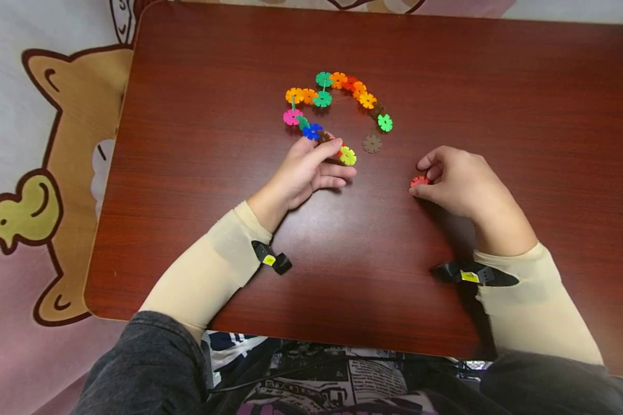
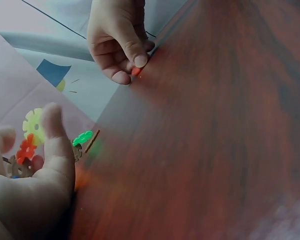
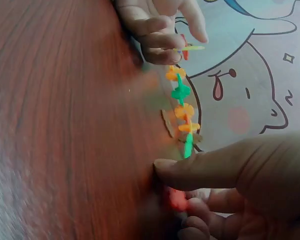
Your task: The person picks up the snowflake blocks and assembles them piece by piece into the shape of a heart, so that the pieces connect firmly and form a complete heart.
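A chain of notched, flower-shaped plastic discs [image 1: 322,99] curves over the table in orange, green, pink, blue and other colours. Near its yellow end disc [image 1: 348,155], my left hand [image 1: 306,173] holds the chain between thumb and fingers, the other fingers spread below. The far end finishes in a bright green disc [image 1: 385,123]. A loose brown disc [image 1: 372,143] lies between the two ends. Over to the right, my right hand [image 1: 464,181] pinches a single red disc [image 1: 418,183] at the tabletop, apart from the chain. Fingers partly cover that disc in the right wrist view.
The dark reddish wooden table [image 1: 213,115] has its near edge by the person's body. Cartoon-printed fabric [image 1: 15,207] shows past the left edge and behind the table. Each forearm wears a pale sleeve with a black strap device [image 1: 272,257].
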{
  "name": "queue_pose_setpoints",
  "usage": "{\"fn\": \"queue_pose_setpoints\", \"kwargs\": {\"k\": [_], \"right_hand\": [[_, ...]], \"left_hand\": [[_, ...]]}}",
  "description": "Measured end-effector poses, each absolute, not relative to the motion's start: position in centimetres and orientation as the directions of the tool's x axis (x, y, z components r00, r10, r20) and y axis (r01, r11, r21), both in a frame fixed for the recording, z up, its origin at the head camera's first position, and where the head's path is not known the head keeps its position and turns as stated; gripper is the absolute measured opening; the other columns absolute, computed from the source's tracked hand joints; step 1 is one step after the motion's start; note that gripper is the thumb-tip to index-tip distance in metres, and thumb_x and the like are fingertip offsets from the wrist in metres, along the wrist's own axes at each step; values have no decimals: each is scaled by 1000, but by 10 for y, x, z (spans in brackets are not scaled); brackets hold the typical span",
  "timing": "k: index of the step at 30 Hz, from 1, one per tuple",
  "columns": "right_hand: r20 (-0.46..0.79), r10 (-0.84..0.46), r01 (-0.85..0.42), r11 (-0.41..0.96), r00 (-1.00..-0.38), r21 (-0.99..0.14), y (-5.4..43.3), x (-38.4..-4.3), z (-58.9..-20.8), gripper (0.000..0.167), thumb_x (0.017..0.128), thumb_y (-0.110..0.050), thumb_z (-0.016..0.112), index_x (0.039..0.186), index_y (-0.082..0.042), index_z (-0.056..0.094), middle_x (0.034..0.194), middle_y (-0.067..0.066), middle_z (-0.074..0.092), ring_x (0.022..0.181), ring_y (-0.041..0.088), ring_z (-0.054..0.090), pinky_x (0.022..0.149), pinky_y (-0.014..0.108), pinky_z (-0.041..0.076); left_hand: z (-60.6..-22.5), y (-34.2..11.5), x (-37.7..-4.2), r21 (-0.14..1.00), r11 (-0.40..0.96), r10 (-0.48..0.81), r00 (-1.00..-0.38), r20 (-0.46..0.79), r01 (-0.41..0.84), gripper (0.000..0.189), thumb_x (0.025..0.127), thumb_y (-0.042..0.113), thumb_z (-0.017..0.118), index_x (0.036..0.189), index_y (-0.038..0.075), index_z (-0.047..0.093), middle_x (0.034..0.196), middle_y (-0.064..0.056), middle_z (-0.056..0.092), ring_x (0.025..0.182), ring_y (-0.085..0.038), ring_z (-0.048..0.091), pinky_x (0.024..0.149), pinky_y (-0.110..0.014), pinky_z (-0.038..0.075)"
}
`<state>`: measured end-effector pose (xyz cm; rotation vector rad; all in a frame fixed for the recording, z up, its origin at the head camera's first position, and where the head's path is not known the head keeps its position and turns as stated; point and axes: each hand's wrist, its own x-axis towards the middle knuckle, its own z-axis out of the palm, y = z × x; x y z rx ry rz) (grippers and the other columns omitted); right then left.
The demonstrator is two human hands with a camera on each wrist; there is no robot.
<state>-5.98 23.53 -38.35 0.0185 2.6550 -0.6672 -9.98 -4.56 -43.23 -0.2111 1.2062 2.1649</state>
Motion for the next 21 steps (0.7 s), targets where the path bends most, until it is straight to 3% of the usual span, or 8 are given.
{"fn": "queue_pose_setpoints", "kwargs": {"k": [3, 7, 10, 15, 21], "right_hand": [[-367, -99, 95, 874, -925, -476, 230, -61, -387, 29, 87, -27, 88, 106, -10, 74, 92, 7, 68, 83, 25, 59, 68, 35, 44], [-313, -115, 61, 864, -943, -499, 224, -61, -390, 20, 88, -25, 88, 95, -12, 75, 94, 9, 68, 88, 26, 56, 73, 40, 43], [-304, -106, 62, 866, -947, -496, 223, -60, -390, 25, 88, -25, 88, 99, -9, 73, 100, 14, 70, 93, 30, 59, 78, 45, 45], [-373, -92, 110, 867, -923, -487, 224, -60, -387, 41, 84, -26, 93, 112, -6, 71, 99, 14, 72, 91, 31, 63, 75, 43, 46], [-408, -146, 87, 861, -901, -501, 225, -59, -388, 32, 81, -24, 95, 102, -10, 76, 84, 3, 68, 80, 23, 59, 66, 33, 43]], "left_hand": [[-433, -46, -101, 722, -338, 439, -780, -446, -604, 13, 112, 18, 59, 112, 7, 54, 89, -16, 68, 64, -17, 71, 54, -23, 59], [-434, -45, -102, 730, -324, 439, -779, -448, -602, 12, 111, 17, 60, 109, 6, 56, 82, -14, 68, 63, -16, 68, 55, -22, 58], [-434, -44, -103, 728, -326, 446, -777, -444, -603, 10, 111, 14, 61, 109, 5, 57, 81, -14, 69, 65, -19, 70, 58, -23, 60], [-437, -40, -104, 712, -356, 453, -778, -435, -605, 6, 110, 8, 59, 109, 3, 56, 86, -15, 70, 68, -21, 72, 62, -27, 63], [-439, -41, -106, 700, -380, 472, -777, -416, -605, 6, 108, -1, 55, 106, 4, 55, 91, -17, 68, 72, -23, 73, 66, -31, 65]]}}
